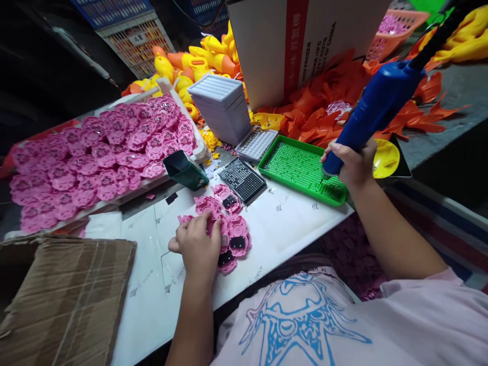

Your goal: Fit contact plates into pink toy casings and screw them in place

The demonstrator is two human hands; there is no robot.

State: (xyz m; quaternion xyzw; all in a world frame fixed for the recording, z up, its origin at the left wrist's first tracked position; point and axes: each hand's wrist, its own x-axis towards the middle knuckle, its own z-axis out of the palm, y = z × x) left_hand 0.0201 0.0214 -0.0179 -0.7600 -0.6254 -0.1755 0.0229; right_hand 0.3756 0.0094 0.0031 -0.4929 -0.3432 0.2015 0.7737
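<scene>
My right hand [353, 160] is wrapped round a blue electric screwdriver [371, 107], its tip pointing down at the right part of a green perforated tray [292, 165] that holds small screws. With its fingers bent, my left hand [198, 241] rests on a cluster of pink plastic parts [238, 229] on the white work surface [278, 223]. Several of these parts carry black pieces. What my left fingertips press or grip is partly hidden. Just behind the cluster lies a black perforated tray [243, 179] with shiny screws, beside a dark green bin [185, 170].
A large tray of pink parts [102, 147] fills the left, with a cardboard box [68, 295] in front. Behind are stacked white trays [221, 109], yellow toys [206, 56], a big carton [267, 46] and orange pieces [305, 117]. A yellow dish [386, 158] lies right.
</scene>
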